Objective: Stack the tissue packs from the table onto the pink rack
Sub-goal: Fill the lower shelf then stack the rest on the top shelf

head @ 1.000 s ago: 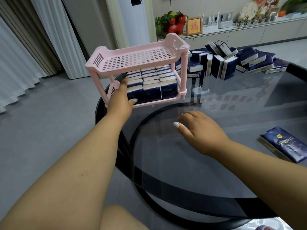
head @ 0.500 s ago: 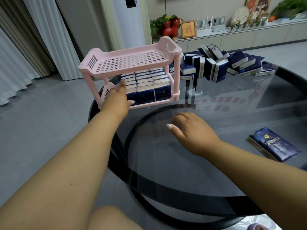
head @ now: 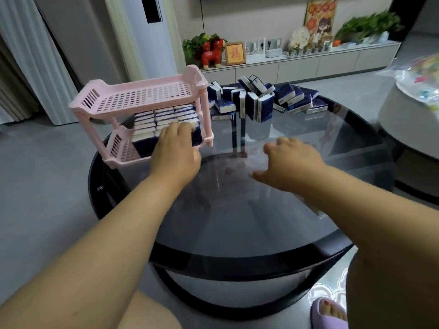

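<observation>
The pink two-tier rack [head: 142, 96] stands at the far left edge of the round glass table [head: 237, 210]. Its top shelf is bare. Rows of dark blue and white tissue packs [head: 164, 117] fill its lower shelf. My left hand [head: 175, 153] lies against the front of those packs at the shelf's right end, fingers flat on them and not closed around any. My right hand [head: 292, 162] hovers just above the glass in the middle, fingers loosely spread and holding nothing. A loose pile of tissue packs [head: 263, 100] sits at the table's far side.
A pale round piece of furniture [head: 403, 119] with a plastic bag [head: 422, 79] on it stands right of the table. A low cabinet [head: 297, 65] runs along the back wall. My foot in a purple slipper [head: 330, 314] is at the bottom right.
My left hand has slid from the rack's left front corner to the right end of the lower shelf. The camera has swung; the single pack at the right is out of view.
</observation>
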Demonstrator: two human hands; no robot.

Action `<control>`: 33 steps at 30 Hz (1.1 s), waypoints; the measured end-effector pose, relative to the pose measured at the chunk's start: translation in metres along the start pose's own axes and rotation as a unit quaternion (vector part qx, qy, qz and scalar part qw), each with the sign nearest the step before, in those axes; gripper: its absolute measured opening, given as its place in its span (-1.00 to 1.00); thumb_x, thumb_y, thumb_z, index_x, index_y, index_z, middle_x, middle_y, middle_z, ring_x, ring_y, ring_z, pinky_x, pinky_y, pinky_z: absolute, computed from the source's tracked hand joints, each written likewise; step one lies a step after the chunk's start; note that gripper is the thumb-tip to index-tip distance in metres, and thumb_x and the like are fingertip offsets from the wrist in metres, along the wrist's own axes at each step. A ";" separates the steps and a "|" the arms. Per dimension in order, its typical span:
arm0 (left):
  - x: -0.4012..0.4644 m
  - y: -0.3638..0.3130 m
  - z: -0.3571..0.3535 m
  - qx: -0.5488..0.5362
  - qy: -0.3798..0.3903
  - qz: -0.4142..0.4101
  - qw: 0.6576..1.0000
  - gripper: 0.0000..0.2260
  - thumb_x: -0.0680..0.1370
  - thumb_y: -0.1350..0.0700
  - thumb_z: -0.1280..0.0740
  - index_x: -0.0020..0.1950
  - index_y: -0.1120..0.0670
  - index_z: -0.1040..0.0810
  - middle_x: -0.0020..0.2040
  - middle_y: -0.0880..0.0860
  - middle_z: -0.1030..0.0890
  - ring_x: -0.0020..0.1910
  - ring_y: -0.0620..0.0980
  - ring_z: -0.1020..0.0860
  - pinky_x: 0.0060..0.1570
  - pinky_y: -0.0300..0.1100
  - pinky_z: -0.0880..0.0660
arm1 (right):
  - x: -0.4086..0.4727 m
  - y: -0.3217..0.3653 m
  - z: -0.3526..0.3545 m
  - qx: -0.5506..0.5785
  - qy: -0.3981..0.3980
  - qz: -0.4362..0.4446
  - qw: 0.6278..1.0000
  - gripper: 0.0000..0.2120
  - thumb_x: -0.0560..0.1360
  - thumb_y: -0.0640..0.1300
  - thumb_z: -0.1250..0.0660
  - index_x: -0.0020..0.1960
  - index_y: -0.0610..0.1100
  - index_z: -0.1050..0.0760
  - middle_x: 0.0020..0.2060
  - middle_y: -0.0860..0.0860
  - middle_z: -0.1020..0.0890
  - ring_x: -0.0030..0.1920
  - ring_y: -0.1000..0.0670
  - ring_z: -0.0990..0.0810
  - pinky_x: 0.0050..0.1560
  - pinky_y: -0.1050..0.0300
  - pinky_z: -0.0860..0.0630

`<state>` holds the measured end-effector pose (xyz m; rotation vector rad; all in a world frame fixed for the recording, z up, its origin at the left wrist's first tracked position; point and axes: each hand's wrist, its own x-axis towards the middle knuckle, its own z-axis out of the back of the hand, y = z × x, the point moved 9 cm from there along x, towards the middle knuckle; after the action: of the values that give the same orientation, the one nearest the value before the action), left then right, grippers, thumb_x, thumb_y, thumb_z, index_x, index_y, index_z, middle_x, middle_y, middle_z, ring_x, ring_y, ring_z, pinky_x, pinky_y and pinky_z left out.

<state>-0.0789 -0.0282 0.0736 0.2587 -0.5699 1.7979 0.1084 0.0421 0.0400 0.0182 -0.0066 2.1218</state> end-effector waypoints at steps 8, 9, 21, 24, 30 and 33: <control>0.001 -0.068 -0.052 -0.077 0.106 -0.055 0.990 -0.66 0.56 0.15 -0.29 0.33 0.11 -0.39 0.27 0.07 -0.42 0.31 0.07 -0.37 0.32 -0.03 -0.34 | -0.024 -0.068 -0.033 -0.052 0.178 -0.055 0.981 -0.41 0.35 0.16 -0.42 0.22 -0.09 -0.29 -0.29 0.05 -0.41 -0.22 -0.04 -0.47 -0.20 0.10 -0.46; 0.004 -0.075 -0.057 -0.091 0.113 -0.052 0.988 -0.66 0.57 0.13 -0.29 0.33 0.11 -0.39 0.28 0.07 -0.43 0.30 0.06 -0.38 0.32 -0.03 -0.35 | -0.018 -0.069 -0.031 -0.020 0.154 -0.057 0.986 -0.46 0.35 0.13 -0.42 0.19 -0.07 -0.30 -0.29 0.07 -0.41 -0.24 -0.02 -0.46 -0.24 0.11 -0.44; 0.103 -0.092 -0.120 -0.337 0.106 0.104 0.930 -0.44 0.59 -0.20 -0.17 0.54 -0.05 -0.17 0.54 0.06 -0.20 0.51 0.06 -0.18 0.46 0.12 -0.19 | 0.106 -0.103 0.010 0.192 -0.076 -0.065 0.976 -0.39 0.51 0.32 -0.10 0.32 -0.12 -0.37 0.10 -0.09 -0.58 0.06 -0.11 -0.55 -0.05 0.01 -0.49; 0.145 -0.087 -0.132 -0.311 0.083 0.136 0.937 -0.43 0.59 -0.22 -0.14 0.56 -0.07 -0.14 0.54 0.08 -0.17 0.52 0.12 -0.13 0.47 0.09 -0.13 | 0.149 -0.132 0.027 0.245 -0.130 -0.075 0.958 -0.48 0.50 0.32 -0.12 0.14 -0.10 -0.45 -0.05 -0.06 -0.60 -0.08 -0.09 -0.55 -0.13 0.02 -0.50; 0.218 -0.062 -0.152 -0.240 0.046 0.210 0.947 -0.43 0.57 -0.28 -0.06 0.54 -0.11 -0.17 0.54 0.14 -0.17 0.50 0.18 -0.12 0.45 0.10 -0.11 | 0.230 -0.195 0.044 0.345 -0.183 -0.115 0.914 -0.52 0.48 0.27 -0.21 0.15 -0.10 -0.45 -0.04 -0.03 -0.55 -0.04 -0.09 -0.54 -0.11 0.01 -0.48; 0.244 -0.050 -0.165 -0.192 0.060 0.237 0.950 -0.43 0.55 -0.34 0.02 0.52 -0.17 -0.20 0.53 0.14 -0.19 0.49 0.22 -0.12 0.45 0.18 -0.10 | 0.261 -0.208 0.039 0.382 -0.171 -0.112 0.901 -0.51 0.48 0.28 -0.20 0.18 -0.09 -0.42 -0.03 -0.02 -0.51 0.02 -0.11 -0.53 0.05 -0.14 -0.52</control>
<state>-0.0868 0.2696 0.0552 -0.2772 -0.9364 2.0914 0.1491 0.3728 0.0823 0.8168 0.5909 1.7447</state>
